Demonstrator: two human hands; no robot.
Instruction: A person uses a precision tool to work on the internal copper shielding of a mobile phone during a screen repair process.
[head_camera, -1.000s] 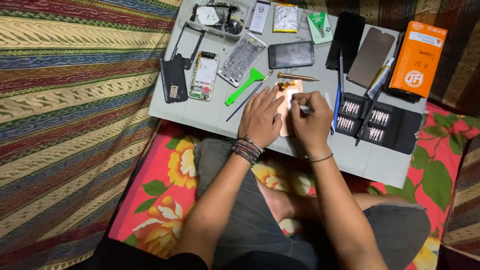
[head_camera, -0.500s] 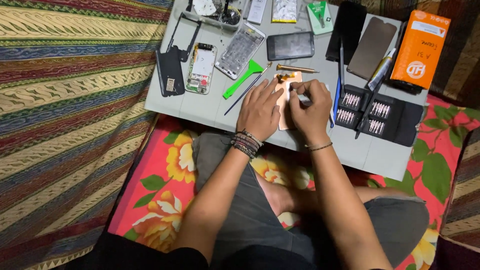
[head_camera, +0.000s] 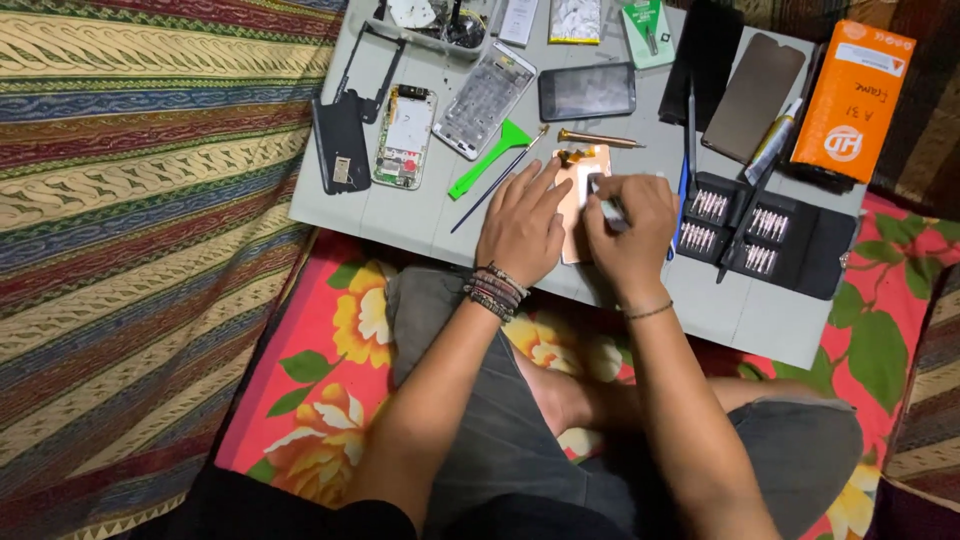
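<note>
Left hand (head_camera: 522, 222) lies open, palm down, pressing a copper-coloured panel (head_camera: 580, 190) flat on the grey board (head_camera: 420, 215). Right hand (head_camera: 628, 235) grips a small tool (head_camera: 606, 203) over that panel. Bit case (head_camera: 765, 235) sits just right of the panel; green pry tool (head_camera: 490, 158) left of it.

Low grey board table (head_camera: 400, 215) set on a red floral mat (head_camera: 330, 370) with yellow flowers and green leaves. To the left, striped woven cloth (head_camera: 140, 200) in maroon, gold, green and blue bands. Dim, warm indoor light overall.
</note>
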